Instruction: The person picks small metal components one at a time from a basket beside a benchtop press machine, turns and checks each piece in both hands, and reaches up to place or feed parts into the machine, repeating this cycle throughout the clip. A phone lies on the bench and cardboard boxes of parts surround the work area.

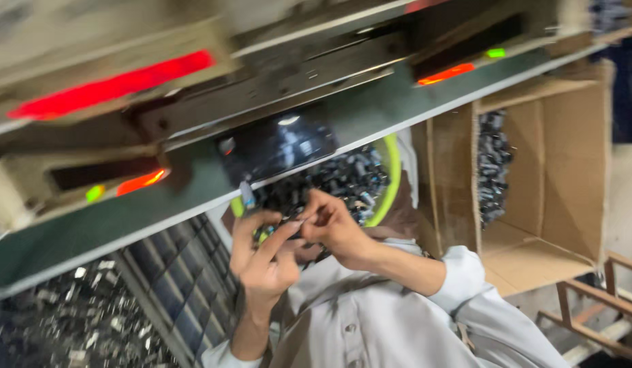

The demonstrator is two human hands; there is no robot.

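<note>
Head view, blurred by motion. I see both hands raised over a green-rimmed basin (392, 178) heaped with small dark cylindrical parts (353, 178), close enough to draw from. The left hand (265, 255) and right hand (336, 228) meet fingertip to fingertip, pinching one small part (297, 223) between them. A cardboard box (547, 170) beside the tabletop (370, 112) holds more parts.

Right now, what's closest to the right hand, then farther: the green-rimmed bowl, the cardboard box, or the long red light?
1. Green-rimmed bowl: just above the right hand.
2. Cardboard box: off to the right.
3. Long red light: far upper left.
</note>
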